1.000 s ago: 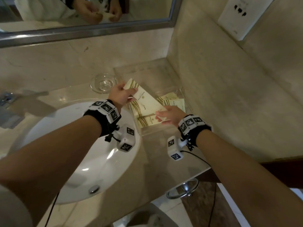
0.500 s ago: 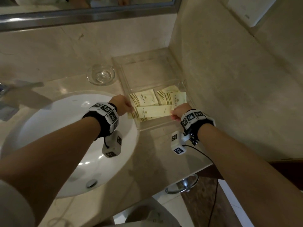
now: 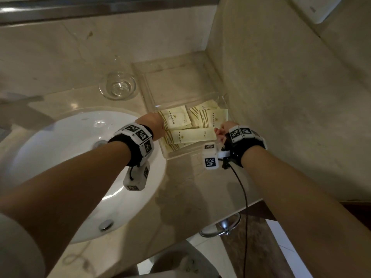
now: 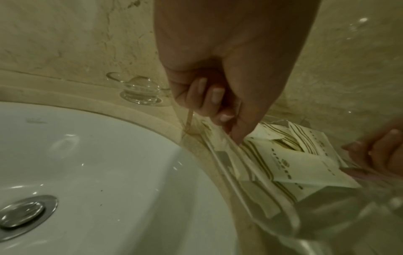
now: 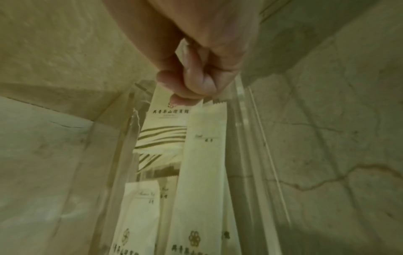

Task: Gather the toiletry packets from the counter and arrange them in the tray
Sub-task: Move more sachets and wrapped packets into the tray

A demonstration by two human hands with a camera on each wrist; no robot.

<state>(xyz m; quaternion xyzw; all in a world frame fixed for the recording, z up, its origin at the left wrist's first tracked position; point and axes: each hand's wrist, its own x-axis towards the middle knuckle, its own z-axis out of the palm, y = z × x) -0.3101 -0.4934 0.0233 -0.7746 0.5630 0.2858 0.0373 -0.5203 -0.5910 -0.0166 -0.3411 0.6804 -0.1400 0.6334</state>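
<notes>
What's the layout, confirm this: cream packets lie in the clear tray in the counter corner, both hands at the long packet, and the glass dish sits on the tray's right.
One thing is off: the glass dish sits on the tray's left, toward the sink, as the head view shows. Otherwise correct: left hand and right hand at the long packet.

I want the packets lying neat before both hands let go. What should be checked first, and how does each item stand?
1. Long packet inside the clear tray: ok.
2. Right hand pinches the long packet's end: ok.
3. Left hand at its other end; fingers curled there, a grip on it: cannot tell.
4. Long packet lies flat across the ones beneath: ok.
5. The two back packets overlap and sit askew: not ok.
6. No packets left on the counter: ok in what shows.
</notes>
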